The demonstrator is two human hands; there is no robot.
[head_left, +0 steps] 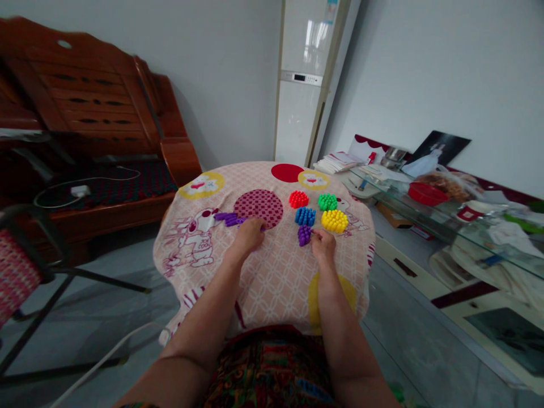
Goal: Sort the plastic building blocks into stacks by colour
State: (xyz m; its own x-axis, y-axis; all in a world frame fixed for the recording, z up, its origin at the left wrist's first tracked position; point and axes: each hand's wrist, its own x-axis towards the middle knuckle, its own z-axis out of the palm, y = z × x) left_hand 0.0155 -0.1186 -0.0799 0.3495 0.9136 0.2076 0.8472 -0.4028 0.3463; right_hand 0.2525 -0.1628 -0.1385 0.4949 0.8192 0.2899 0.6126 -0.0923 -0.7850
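Observation:
On the round table, my left hand (251, 232) is closed, its fingers bent down over small purple plastic pegs (227, 219) that lie in a loose row. A bit of purple shows at its fingertips. My right hand (323, 243) pinches at the edge of a standing purple peg cluster (304, 234); what it grips is small and looks like one more purple peg. Directly behind that cluster stands a blue peg cluster (305, 216). A yellow cluster (334, 221) is to its right, with a red cluster (298, 199) and a green cluster (327, 202) farther back.
A patterned cloth (272, 283) covers the table and hangs over its edge. To the right runs a glass-topped cabinet (450, 215) crowded with papers, bags and a red bowl (427, 193). A wooden bench (93, 113) stands at left, a folding chair (21, 272) nearer.

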